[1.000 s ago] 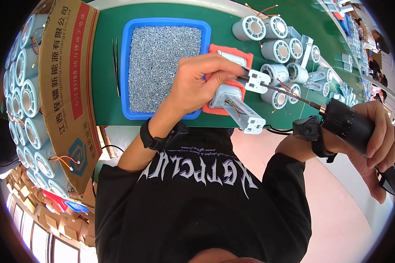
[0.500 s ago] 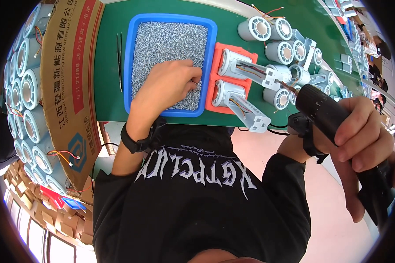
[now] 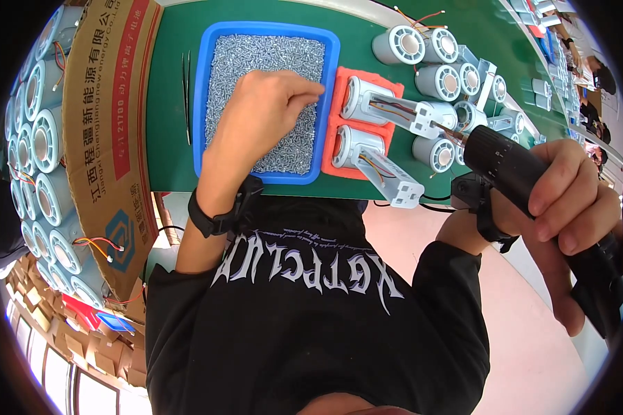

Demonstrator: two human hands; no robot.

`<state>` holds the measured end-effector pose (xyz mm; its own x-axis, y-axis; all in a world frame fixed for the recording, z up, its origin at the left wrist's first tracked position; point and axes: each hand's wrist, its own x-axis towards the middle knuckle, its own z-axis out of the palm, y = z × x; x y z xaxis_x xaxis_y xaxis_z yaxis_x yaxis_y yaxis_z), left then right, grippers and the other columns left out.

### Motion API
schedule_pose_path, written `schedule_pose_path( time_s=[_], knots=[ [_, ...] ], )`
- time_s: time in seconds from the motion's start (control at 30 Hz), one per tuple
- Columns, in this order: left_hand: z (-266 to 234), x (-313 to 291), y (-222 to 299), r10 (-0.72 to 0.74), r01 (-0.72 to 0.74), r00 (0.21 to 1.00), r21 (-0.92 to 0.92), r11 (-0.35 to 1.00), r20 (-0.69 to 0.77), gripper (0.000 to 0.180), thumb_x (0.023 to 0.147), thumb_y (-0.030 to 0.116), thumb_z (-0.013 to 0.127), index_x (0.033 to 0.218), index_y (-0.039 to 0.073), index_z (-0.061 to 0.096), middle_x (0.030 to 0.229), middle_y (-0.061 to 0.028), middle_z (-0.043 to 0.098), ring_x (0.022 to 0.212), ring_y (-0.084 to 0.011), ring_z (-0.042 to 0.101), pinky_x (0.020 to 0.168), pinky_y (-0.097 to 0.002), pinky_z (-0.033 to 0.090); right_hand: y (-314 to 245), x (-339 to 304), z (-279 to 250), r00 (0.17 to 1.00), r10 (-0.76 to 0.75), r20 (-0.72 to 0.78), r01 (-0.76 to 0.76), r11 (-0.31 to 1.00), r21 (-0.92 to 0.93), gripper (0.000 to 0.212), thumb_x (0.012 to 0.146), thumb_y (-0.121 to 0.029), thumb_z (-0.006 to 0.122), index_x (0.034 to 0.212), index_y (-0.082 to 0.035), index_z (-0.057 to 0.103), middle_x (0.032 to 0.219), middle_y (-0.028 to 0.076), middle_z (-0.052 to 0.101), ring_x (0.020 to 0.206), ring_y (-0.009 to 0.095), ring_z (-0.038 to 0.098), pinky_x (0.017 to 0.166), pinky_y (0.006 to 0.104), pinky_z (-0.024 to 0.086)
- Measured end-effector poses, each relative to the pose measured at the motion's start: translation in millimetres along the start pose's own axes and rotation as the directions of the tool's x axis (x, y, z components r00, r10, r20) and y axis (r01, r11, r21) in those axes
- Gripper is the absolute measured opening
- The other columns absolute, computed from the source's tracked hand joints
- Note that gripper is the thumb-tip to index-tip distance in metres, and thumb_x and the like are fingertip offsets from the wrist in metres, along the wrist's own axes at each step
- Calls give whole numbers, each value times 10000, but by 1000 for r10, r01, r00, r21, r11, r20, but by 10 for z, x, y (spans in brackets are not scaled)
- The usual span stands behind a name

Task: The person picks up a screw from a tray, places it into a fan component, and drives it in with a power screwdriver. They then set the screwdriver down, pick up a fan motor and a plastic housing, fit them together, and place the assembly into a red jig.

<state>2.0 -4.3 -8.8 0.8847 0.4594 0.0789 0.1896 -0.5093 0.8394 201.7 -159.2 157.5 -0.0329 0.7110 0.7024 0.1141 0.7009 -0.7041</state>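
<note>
My left hand (image 3: 259,111) is above the blue tray (image 3: 202,104) of small silver screws (image 3: 270,52), thumb and fingertips pinched near its right rim. Whatever is between the fingertips is too small to make out. Wrapped around a black electric screwdriver (image 3: 502,162) is my right hand (image 3: 581,200). The tool's bit meets the end plate of a pale grey cylinder with a bracket arm (image 3: 419,119). That part lies on its side in a red-orange holder (image 3: 332,162). Beside it, nearer me, a second cylinder with a bracket (image 3: 394,185) rests in the same holder.
Several pale cylinders (image 3: 436,81) with wires crowd the green table (image 3: 367,38) at the right. Black tweezers (image 3: 186,100) lie left of the tray. A cardboard sheet (image 3: 107,138) stands at the left, with stacked cylinders (image 3: 46,142) beyond it. Other people work at far right.
My left hand has risen from the screws and moved away from me, its pinched fingertips now near the tray's right rim. The screwdriver bit stays at the bracket's end, nearly unmoved.
</note>
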Motion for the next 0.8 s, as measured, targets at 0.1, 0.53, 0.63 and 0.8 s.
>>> schedule_pose_path(
  time_s=[0.1, 0.53, 0.63, 0.8],
  knots=[
    [138, 81, 146, 29, -35, 981, -32, 999, -194, 145, 763, 3, 702, 904, 30, 721, 887, -104, 716, 768, -231, 701, 656, -300, 549, -7, 2, 0, 1000, 12, 19, -11, 1000, -18, 763, 567, -752, 741, 1042, -165, 633, 760, -32, 555, 553, 79, 543, 533, 209, 409],
    [409, 246, 217, 58, -110, 983, -302, 947, -176, 141, 735, -24, 692, 863, 37, 693, 812, -74, 684, 736, -213, 672, 672, -281, 530, 67, -22, -148, 998, 26, 63, -27, 1000, 6, 715, 593, -719, 749, 1008, -150, 627, 757, -33, 543, 570, 81, 537, 549, 219, 401],
    [494, 236, 218, -35, -33, 994, -572, 819, -108, 183, 730, -45, 693, 898, 28, 681, 834, -66, 685, 775, -183, 670, 697, -273, 524, 106, -68, -92, 1000, 12, -28, -12, 1000, -7, 698, 604, -685, 762, 1021, -142, 628, 757, -27, 554, 572, 86, 551, 556, 218, 420],
    [588, 198, 134, -56, -18, 992, -574, 818, -111, 204, 735, -45, 695, 929, 14, 669, 844, -73, 688, 780, -163, 672, 693, -275, 525, 129, -120, -34, 985, -18, -172, 14, 1000, -23, 670, 623, -627, 785, 1043, -128, 629, 756, -17, 573, 575, 93, 575, 569, 216, 454]
  ],
)
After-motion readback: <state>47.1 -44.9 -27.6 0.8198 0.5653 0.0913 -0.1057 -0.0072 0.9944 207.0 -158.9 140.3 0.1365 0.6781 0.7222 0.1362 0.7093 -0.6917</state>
